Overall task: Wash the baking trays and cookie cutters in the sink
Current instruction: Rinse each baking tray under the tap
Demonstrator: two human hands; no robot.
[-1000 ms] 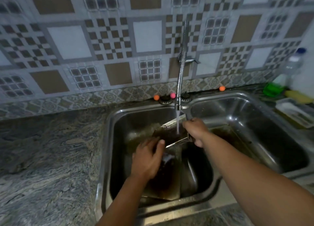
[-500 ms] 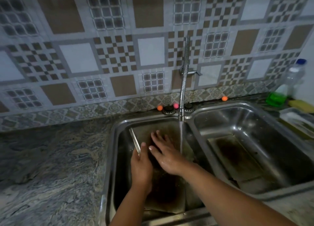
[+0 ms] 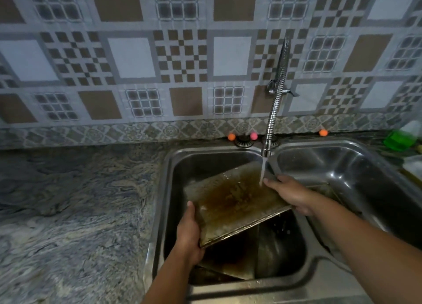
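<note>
Two hands hold one baking tray over the left basin of a steel double sink. The tray is tilted, its far right corner higher, and its face is brown with burnt stains. The left hand grips the near left corner of the tray, thumb on top and the fingers closed around the edge. The right hand holds the right edge, its fingers closed on the rim with the thumb lying on the stained face. A second tray, also dark and stained, lies lower in the same basin, under the first one. I can count only these two trays; cookie cutters I cannot make out.

One flexible metal faucet hangs down from the wall, and one thin stream of water falls on the far right part of the held tray, just beside the right thumb. The right basin is there too; what lies in it I cannot tell.

Three small round balls stand on the far rim of the sink: two orange and one pink. A green object is at the far right.

The tabletop is grey marbled stone. The wall behind has tiles with brown, white and checkered squares.
</note>
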